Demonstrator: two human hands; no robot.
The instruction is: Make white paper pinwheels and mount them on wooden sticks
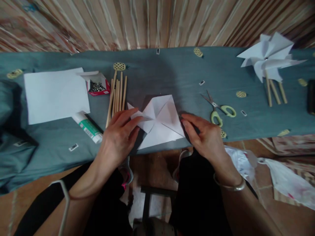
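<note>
A white square of paper (164,131), cut along its diagonals with flaps folded in at the left like a pinwheel, lies near the table's front edge. My left hand (120,134) pinches a folded flap on its left side between thumb and fingers. At the paper's right edge, my right hand (204,134) has its thumb and forefinger closed together on the border; the exact contact is hard to make out. Scissors with light green handles (214,105) lie partly spread to the right of that hand. Several wooden sticks (119,93) rest just beyond my left hand.
A glue stick (88,127) touches a white paper sheet (56,96) at left, beside a red box of metal pins (98,87). Finished white pinwheels (268,57) on sticks lie far right. A patterned curtain (147,23) hangs behind the cloth-covered table (172,77). Plastic bags (290,180) lie below right.
</note>
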